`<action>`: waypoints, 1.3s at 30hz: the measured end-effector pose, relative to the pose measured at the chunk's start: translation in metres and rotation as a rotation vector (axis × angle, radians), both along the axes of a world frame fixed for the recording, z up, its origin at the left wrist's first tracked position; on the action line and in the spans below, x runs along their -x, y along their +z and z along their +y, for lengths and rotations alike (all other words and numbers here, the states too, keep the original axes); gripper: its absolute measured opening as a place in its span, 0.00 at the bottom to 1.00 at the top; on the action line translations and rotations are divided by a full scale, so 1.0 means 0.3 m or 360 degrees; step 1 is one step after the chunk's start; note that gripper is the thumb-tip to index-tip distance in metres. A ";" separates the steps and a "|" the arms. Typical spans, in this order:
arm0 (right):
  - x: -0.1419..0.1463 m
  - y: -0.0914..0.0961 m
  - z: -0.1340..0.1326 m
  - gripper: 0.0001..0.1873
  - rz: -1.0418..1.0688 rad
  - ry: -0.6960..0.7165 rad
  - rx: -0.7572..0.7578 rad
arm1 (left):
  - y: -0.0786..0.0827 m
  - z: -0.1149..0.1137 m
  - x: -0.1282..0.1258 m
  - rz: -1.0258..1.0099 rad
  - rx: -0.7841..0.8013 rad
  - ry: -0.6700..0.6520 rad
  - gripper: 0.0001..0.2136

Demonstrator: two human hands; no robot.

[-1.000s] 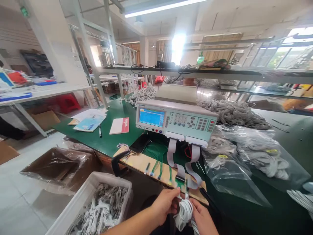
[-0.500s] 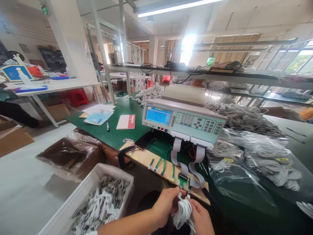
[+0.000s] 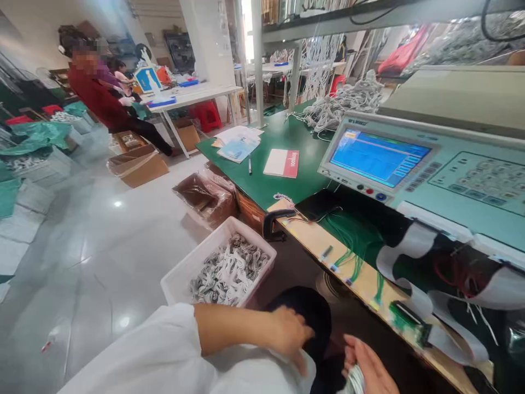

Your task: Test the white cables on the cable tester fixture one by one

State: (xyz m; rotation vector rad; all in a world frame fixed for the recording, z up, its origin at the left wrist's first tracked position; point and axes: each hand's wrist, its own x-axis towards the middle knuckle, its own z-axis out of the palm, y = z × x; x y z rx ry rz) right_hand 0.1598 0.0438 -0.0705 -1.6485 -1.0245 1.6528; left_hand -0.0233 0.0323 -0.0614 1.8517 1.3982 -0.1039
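My right hand (image 3: pixel 369 368) sits low at the bottom edge, palm up, with its fingers curled round a small bundle of white cable (image 3: pixel 356 380). My left hand (image 3: pixel 292 335) hovers just left of it over my dark lap, fingers loosely stretched downward and holding nothing; it is slightly blurred. A wooden board with green wires and connectors (image 3: pixel 328 249) runs along the table edge above both hands. Behind it stands a pale green tester with a blue screen (image 3: pixel 377 156).
A white bin of coiled cables (image 3: pixel 180 276) stands on the floor to my left. Plastic-lined cardboard boxes (image 3: pixel 205 198) sit beyond it. A black clamp (image 3: pixel 274 221), a red-and-white booklet (image 3: pixel 283 162) and papers lie on the green table (image 3: pixel 262 183). People sit at the back left (image 3: pixel 96 90).
The view has swung left and down. Both hands have dropped from the board's connector to my lap. My left hand has let go of the cable bundle; the right still has it.
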 end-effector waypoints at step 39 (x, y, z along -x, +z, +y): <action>-0.173 0.166 -0.003 0.15 0.0115 -0.0354 -0.0530 | 0.101 0.079 -0.318 -0.1766 0.0622 0.1073 0.15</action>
